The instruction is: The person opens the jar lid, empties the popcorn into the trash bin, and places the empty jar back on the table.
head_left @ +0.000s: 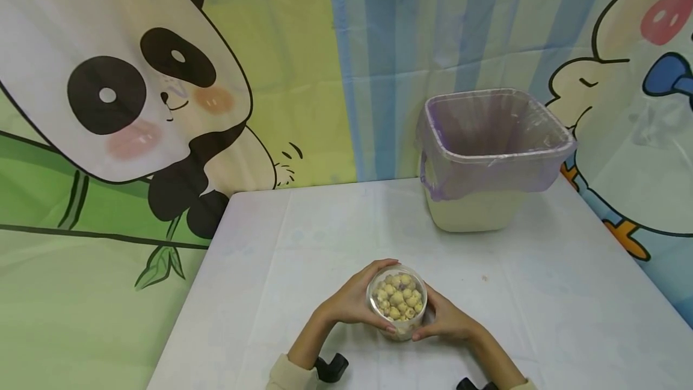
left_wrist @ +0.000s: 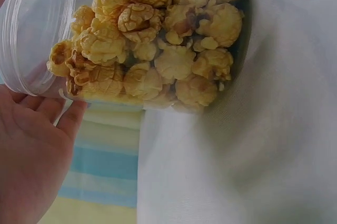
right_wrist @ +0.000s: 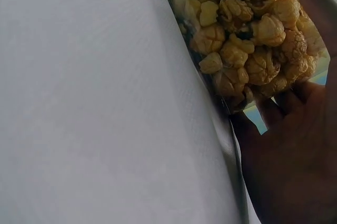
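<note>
A clear round plastic jar (head_left: 402,331) of yellow popcorn (head_left: 399,297) stands on the white-covered table near its front. My left hand (head_left: 358,298) grips the jar's left side, thumb at the front and fingers reaching round the back. In the left wrist view, these fingers lie close under the ridged upper rim (left_wrist: 31,40). From the other side my right hand (head_left: 448,316) holds the jar with its thumb and fingers. The right wrist view has those fingers (right_wrist: 271,113) low on the wall, beside the caramel-brown popcorn (right_wrist: 253,40).
Toward the back right of the white table (head_left: 303,245) stands a cream bin (head_left: 468,214) lined with a translucent purple bag (head_left: 487,176). A cloth with a cartoon panda (head_left: 178,107) and stripes hangs behind. A tiny brownish speck (head_left: 484,278) lies right of the jar.
</note>
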`<state>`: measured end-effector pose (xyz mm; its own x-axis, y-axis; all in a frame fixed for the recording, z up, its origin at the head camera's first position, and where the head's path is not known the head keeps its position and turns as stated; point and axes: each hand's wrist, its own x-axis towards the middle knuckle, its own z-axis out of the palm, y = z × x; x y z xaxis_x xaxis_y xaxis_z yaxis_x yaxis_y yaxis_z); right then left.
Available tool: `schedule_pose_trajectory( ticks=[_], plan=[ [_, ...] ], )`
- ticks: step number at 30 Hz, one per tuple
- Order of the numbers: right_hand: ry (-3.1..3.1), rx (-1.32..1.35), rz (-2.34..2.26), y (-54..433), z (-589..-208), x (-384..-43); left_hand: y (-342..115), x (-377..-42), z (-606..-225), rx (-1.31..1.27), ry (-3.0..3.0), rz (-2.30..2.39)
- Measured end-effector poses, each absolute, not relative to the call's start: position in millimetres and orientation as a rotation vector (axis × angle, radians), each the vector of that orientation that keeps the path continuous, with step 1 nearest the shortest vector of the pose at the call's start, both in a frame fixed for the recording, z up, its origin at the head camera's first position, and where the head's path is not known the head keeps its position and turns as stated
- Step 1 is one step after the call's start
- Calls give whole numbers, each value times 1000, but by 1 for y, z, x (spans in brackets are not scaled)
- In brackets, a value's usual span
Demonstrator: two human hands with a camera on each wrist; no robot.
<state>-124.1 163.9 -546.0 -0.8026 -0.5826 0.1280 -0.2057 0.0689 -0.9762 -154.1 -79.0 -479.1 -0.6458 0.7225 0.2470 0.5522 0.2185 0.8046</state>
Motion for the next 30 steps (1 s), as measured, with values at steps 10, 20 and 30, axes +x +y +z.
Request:
schedule_pose_trajectory(
  ticks=[10, 20, 30],
  plan=[
    [2019, -701, -1799, 158, -549, -123, -76, -156, -484, 1189, 2208, 1484],
    [2001, -692, -1816, 154, -553, -122, -76, -158, -485, 1210, 2147, 1496],
    [2052, -735, -1844, 151, -553, -122, -74, -158, -485, 1232, 2181, 1512]
  ],
)
